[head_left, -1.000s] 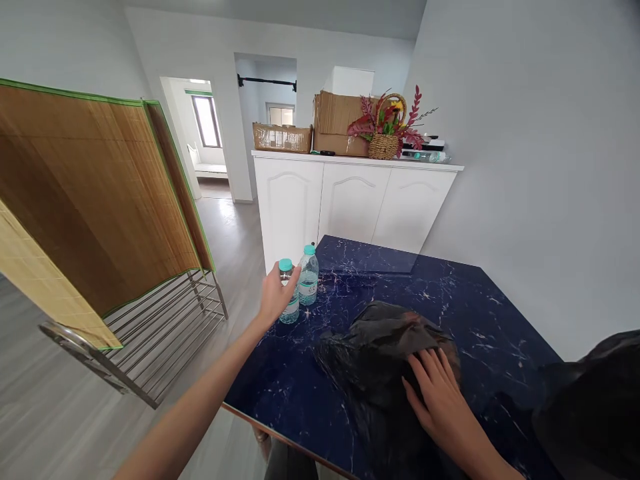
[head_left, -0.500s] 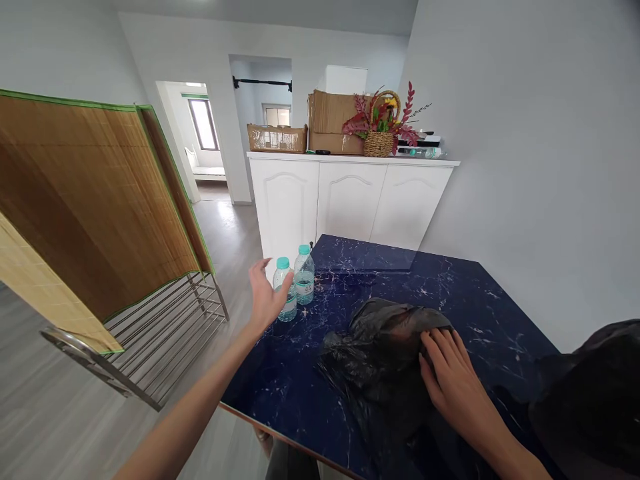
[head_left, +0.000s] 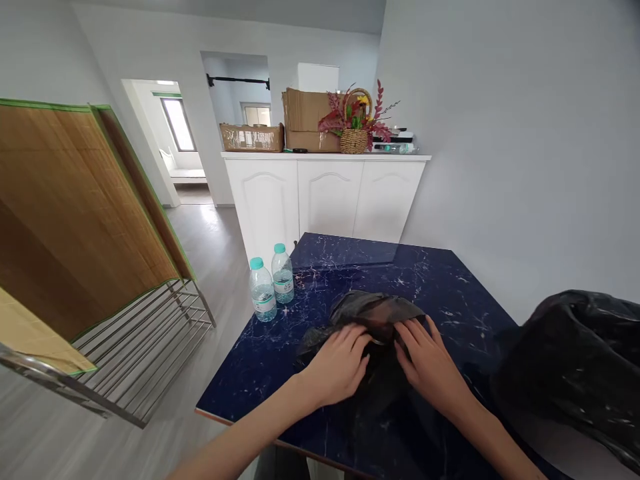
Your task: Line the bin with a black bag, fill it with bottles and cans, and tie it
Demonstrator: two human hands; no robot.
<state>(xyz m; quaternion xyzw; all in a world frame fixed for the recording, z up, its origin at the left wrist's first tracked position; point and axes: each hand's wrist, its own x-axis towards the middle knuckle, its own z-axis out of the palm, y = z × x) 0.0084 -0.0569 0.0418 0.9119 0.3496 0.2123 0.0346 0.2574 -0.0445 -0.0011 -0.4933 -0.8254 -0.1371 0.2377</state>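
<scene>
A thin black plastic bag (head_left: 370,310) lies crumpled on the dark blue marbled table (head_left: 270,393), with something reddish-brown showing dimly through it. My left hand (head_left: 343,363) is on the bag's left side, its fingers curled into the plastic. Across from it, my right hand (head_left: 425,353) grips the bag's right side with bent fingers. Two clear bottles with turquoise caps stand side by side at the table's left edge, one (head_left: 263,293) nearer and the other (head_left: 283,277) slightly behind. Neither hand touches them.
Another black bag (head_left: 575,373) bulges at the right edge. Beyond the table is a white cabinet (head_left: 330,193) bearing cardboard boxes (head_left: 306,120) and a flower basket (head_left: 354,140). A metal rack (head_left: 145,340) with a bamboo mat (head_left: 90,213) stands on the left.
My left hand has left the bottles and moved right onto the black bag. The bottles stay standing. My right hand remains on the bag, and the view has turned slightly right.
</scene>
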